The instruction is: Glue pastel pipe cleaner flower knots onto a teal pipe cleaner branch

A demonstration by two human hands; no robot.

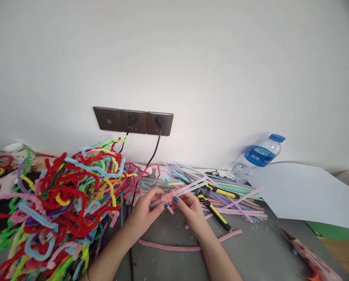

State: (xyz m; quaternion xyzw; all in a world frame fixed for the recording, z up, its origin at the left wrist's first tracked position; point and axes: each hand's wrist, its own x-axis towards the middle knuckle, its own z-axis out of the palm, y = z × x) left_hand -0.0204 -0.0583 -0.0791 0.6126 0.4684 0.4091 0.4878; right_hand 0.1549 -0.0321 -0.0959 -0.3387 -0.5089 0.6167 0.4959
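Observation:
Between my two hands, above the grey tabletop, is a pink pipe cleaner coiled tightly around a small bundle of white sticks or tubes. My left hand pinches the coil and the bundle's left end with thumb and fingers. From the other side, my right hand closes on the coil, its thumb pressed against it. The sticks' free ends point up and to the right. Below the hands, a loose pink pipe cleaner lies curved on the table, partly hidden by my right forearm.
A big tangle of coloured pipe cleaners fills the left. Straight pastel pipe cleaners lie behind and right, with yellow-black pliers on them. A water bottle, white paper and scissors are at right. A black cable crosses the table.

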